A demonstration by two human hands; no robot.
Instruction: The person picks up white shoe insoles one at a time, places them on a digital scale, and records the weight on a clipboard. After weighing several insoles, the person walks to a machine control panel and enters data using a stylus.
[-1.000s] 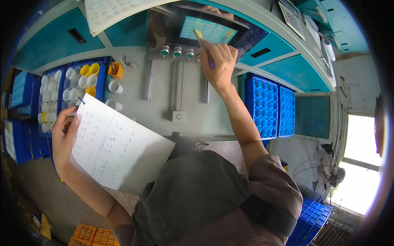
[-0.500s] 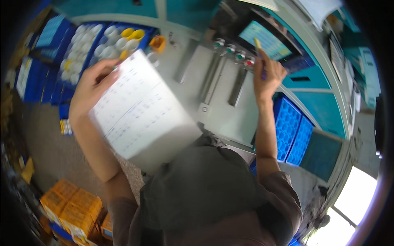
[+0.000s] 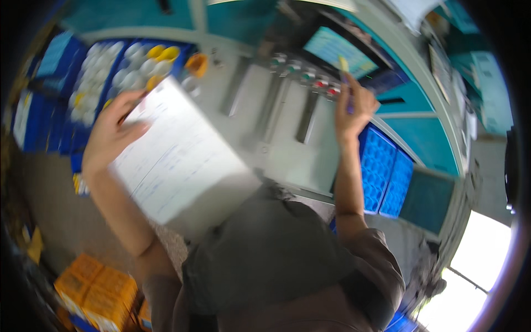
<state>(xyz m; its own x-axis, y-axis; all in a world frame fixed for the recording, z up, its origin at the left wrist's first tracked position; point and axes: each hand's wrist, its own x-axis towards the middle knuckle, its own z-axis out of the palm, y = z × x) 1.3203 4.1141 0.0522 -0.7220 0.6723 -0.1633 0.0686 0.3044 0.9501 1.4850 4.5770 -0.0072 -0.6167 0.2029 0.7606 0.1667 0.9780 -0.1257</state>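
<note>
My left hand (image 3: 115, 130) is closed on the upper left edge of a white paper pad (image 3: 180, 152) covered in handwritten marks. The pad tilts across the left of the bench, its lower part in shadow. My right hand (image 3: 358, 108) is wrapped round a slim pen-like stick (image 3: 343, 64) with a yellow end and a purple part showing by the fingers. Its yellow end points up at the lit touchscreen (image 3: 338, 50); whether it touches the glass I cannot tell. Just left of my right hand runs a row of green and red round buttons (image 3: 307, 76).
Blue crates (image 3: 113, 69) of white and yellow round pieces stand at the far left, beside an orange cup (image 3: 197, 65). Metal bars (image 3: 307, 116) lie on the pale benchtop (image 3: 287, 160). Blue honeycomb trays (image 3: 381, 171) sit at right; orange bundles (image 3: 99, 288) stand lower left.
The whole view has shifted, so bench, screen and crates appear further left. Both hands keep their hold on the pad and the stick; another red button shows beside my right hand.
</note>
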